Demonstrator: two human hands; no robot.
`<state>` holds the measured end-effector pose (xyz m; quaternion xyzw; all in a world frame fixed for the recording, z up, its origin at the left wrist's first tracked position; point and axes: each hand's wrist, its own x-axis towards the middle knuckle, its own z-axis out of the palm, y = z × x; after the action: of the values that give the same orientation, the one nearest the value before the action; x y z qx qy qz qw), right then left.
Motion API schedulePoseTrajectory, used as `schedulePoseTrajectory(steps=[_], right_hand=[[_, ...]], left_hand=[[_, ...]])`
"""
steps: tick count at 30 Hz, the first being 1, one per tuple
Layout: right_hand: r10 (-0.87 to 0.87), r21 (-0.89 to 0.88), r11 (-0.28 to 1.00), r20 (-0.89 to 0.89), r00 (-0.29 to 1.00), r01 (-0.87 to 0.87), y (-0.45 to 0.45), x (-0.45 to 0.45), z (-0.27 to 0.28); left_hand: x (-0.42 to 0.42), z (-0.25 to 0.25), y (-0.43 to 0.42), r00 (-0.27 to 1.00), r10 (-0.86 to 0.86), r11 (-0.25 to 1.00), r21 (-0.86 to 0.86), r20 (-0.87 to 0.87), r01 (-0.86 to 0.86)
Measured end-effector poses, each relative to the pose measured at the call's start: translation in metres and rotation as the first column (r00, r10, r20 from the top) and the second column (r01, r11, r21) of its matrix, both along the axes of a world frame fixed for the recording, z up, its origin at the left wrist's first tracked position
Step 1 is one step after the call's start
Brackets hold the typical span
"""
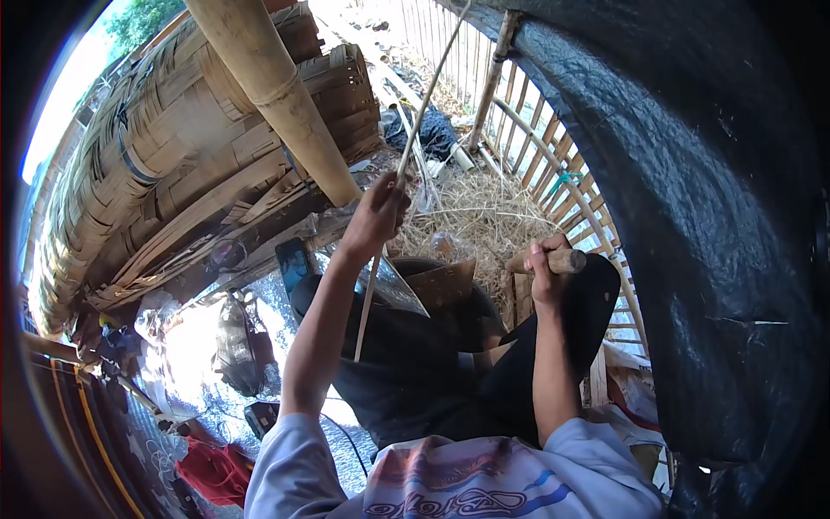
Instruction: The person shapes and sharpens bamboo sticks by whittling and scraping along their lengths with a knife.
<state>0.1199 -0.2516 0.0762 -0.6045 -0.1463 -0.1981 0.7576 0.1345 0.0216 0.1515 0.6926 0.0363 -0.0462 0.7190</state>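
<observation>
My left hand (378, 212) is closed around a long thin bamboo strip (421, 121). The strip slants from the top of the view, past my left forearm, down to my thigh. My right hand (545, 268) grips a thick, round wooden handle (567, 261) above my right knee. Whatever the handle belongs to cannot be made out. Between my legs is a flat brown piece (443, 285) with a straight edge, beside a dark round container (415, 266) that is partly hidden.
A large woven bamboo roll (156, 164) and a thick bamboo pole (272, 82) stand at the left. Shavings (475, 212) cover the ground ahead. A slatted bamboo fence (553, 151) and black plastic sheeting (692, 199) border the right. A red cloth (213, 471) lies lower left.
</observation>
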Motion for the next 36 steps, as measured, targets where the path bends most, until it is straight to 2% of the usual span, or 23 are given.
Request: schedulePoseTrajectory(steps=[1,3,5,6,7,9,10,13,15,16,17,19,20,21,23,24,26,27,29,31,33,34,36], right_hand=[[-0.005,0.006,1.000,-0.017,1.000,0.005,0.000,-0.001,-0.004],[-0.017,0.042,0.999,-0.073,0.997,0.021,-0.001,-0.005,-0.015],[-0.016,0.091,0.995,-0.148,0.989,0.030,0.000,-0.006,-0.015],[-0.019,0.099,0.995,-0.148,0.989,0.034,0.003,-0.005,-0.016],[-0.020,0.106,0.994,-0.141,0.990,0.035,0.006,-0.002,-0.016],[-0.016,0.123,0.992,-0.185,0.983,0.040,0.010,0.000,-0.019],[0.003,0.168,0.985,-0.187,0.982,0.029,0.012,0.002,-0.022],[0.034,0.232,0.973,-0.211,0.977,0.016,0.011,0.003,-0.025],[0.015,0.259,0.965,-0.213,0.977,0.042,0.011,0.004,-0.025],[0.006,0.276,0.959,-0.229,0.973,0.059,0.011,0.003,-0.024],[-0.001,0.280,0.958,-0.238,0.971,0.070,0.010,0.003,-0.025],[0.018,0.297,0.953,-0.239,0.971,0.055,0.008,0.003,-0.026],[-0.007,0.275,0.958,-0.238,0.971,0.075,0.008,0.002,-0.023],[-0.019,0.278,0.957,-0.244,0.970,0.089,0.007,0.001,-0.024],[-0.016,0.258,0.962,-0.262,0.965,0.086,0.006,0.001,-0.026],[-0.020,0.267,0.960,-0.250,0.968,0.089,0.007,0.002,-0.026],[-0.031,0.258,0.961,-0.246,0.969,0.096,0.006,0.002,-0.029],[-0.036,0.247,0.964,-0.237,0.971,0.097,0.006,0.003,-0.030],[-0.036,0.247,0.964,-0.243,0.969,0.098,0.007,0.003,-0.029],[-0.031,0.250,0.964,-0.247,0.969,0.095,0.009,0.002,-0.027],[-0.017,0.233,0.969,-0.271,0.962,0.083,0.011,0.001,-0.028],[-0.017,0.233,0.969,-0.272,0.962,0.083,0.012,0.000,-0.029],[0.017,0.229,0.973,-0.242,0.970,0.040,0.012,0.001,-0.031]], left_hand=[[-0.012,-0.021,0.008,0.994,-0.084,0.993,0.079,-0.076,0.090],[-0.046,-0.058,0.012,0.971,-0.055,0.970,0.217,-0.233,0.107],[-0.079,-0.066,0.016,0.881,-0.055,0.975,0.164,-0.471,0.148],[-0.091,-0.073,0.022,0.852,-0.099,0.985,0.072,-0.514,0.158],[-0.101,-0.076,0.027,0.844,-0.102,0.983,0.075,-0.526,0.165],[-0.117,-0.079,0.035,0.753,-0.261,0.934,0.039,-0.604,0.355],[-0.120,-0.073,0.038,0.749,-0.261,0.932,0.042,-0.609,0.359],[-0.128,-0.054,0.043,0.644,-0.370,0.904,-0.099,-0.670,0.416],[-0.129,-0.050,0.053,0.660,-0.553,0.828,-0.426,-0.509,0.365],[-0.124,-0.044,0.057,0.668,-0.569,0.796,-0.526,-0.479,0.299],[-0.126,-0.046,0.062,0.659,-0.572,0.796,-0.526,-0.488,0.301],[-0.126,-0.049,0.067,0.773,-0.512,0.803,-0.529,-0.375,0.275],[-0.124,-0.049,0.066,0.796,-0.520,0.832,-0.395,-0.311,0.389],[-0.123,-0.048,0.063,0.787,-0.529,0.828,-0.395,-0.317,0.397],[-0.123,-0.048,0.059,0.816,-0.443,0.888,-0.056,-0.372,0.456],[-0.120,-0.049,0.061,0.812,-0.446,0.886,-0.056,-0.375,0.461],[-0.112,-0.050,0.067,0.848,-0.280,0.824,0.341,-0.449,0.452],[-0.112,-0.050,0.067,0.847,-0.281,0.823,0.341,-0.451,0.455],[-0.110,-0.045,0.064,0.930,-0.212,0.772,0.531,-0.300,0.348],[-0.106,-0.039,0.059,0.949,-0.175,0.783,0.548,-0.261,0.295],[-0.097,-0.038,0.059,0.918,-0.393,0.635,0.736,0.049,0.233],[-0.094,-0.038,0.059,0.918,-0.394,0.634,0.737,0.047,0.234],[-0.087,-0.040,0.060,0.950,-0.311,0.829,0.498,0.032,0.255]])
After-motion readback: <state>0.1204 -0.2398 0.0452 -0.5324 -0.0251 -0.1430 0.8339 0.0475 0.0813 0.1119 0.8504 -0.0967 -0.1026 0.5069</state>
